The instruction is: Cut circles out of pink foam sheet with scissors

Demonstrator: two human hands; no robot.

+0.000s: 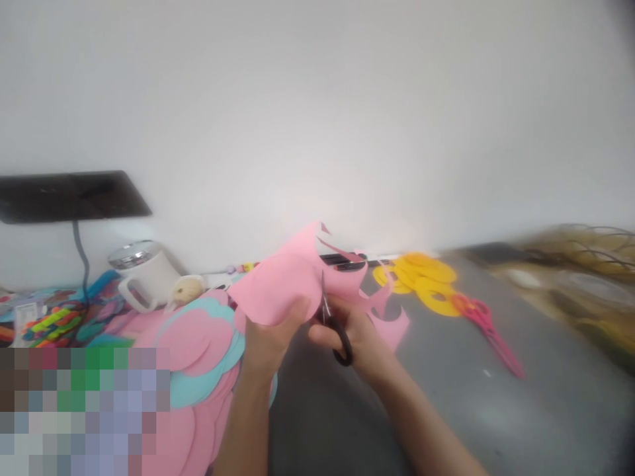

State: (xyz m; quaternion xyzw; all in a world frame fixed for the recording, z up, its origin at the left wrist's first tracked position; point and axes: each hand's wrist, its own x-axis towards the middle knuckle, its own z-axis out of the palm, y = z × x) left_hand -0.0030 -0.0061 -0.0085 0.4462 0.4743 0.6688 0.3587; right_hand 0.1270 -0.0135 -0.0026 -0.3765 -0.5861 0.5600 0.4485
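Observation:
My left hand (275,334) grips a sheet of pink paper (282,281) by its lower edge, thumb on the near face. My right hand (354,334) holds black-handled scissors (340,340), with fingers in the loops. The scissor blades point up and lie against the right side of the sheet, beside a rounded outline. Curved, jagged offcut strips of the same paper hang to the right, past my right hand. Left of my left hand lies a spread pile of pink and light blue paper circles (198,344).
Yellow plastic rings (421,274) and pink-handled scissors (489,327) lie on the grey table (446,403) at the right. A white lidded mug (149,274), bright highlighter-coloured items (54,324) and a dark tablet-like panel (74,196) with a cable are at the left. A white wall rises behind.

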